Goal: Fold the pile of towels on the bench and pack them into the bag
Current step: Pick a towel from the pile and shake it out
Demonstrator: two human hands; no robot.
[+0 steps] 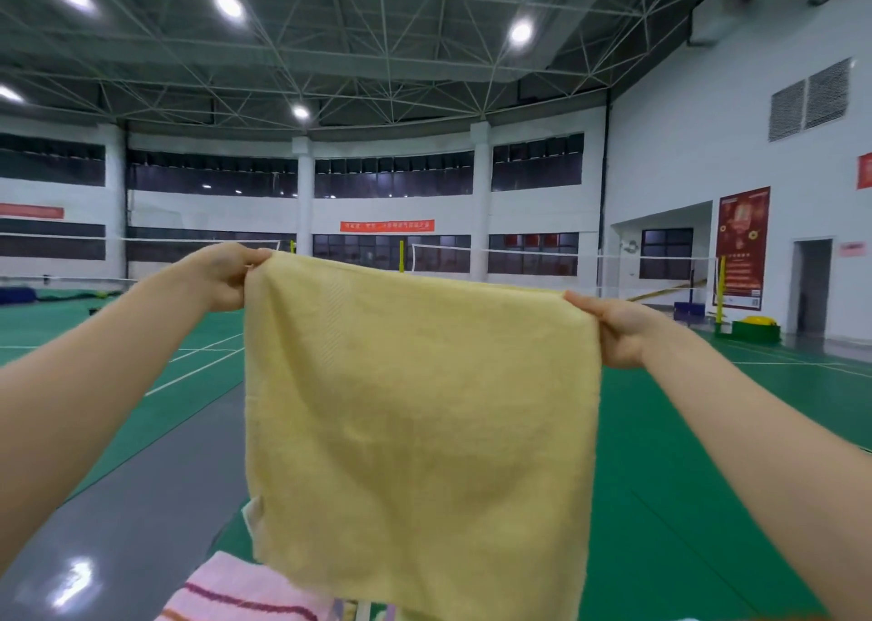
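Yellow towel (420, 408) hangs spread out, my left hand (222, 276) and right hand (613, 332) fingers (585, 300) pinching its top corners; next, I judge, I fold corner to corner.

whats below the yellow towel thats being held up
A pink striped towel shows below the yellow towel's lower left edge. What it rests on, and anything further right, is covered by the hanging cloth.

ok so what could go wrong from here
The left hand and right hand each pinch only a top corner of the pale yellow terry towel; a slip could drop it. Its top edge slopes, so the fold may come out skewed. It hides much below; lowering it may rumple the pink striped towel.
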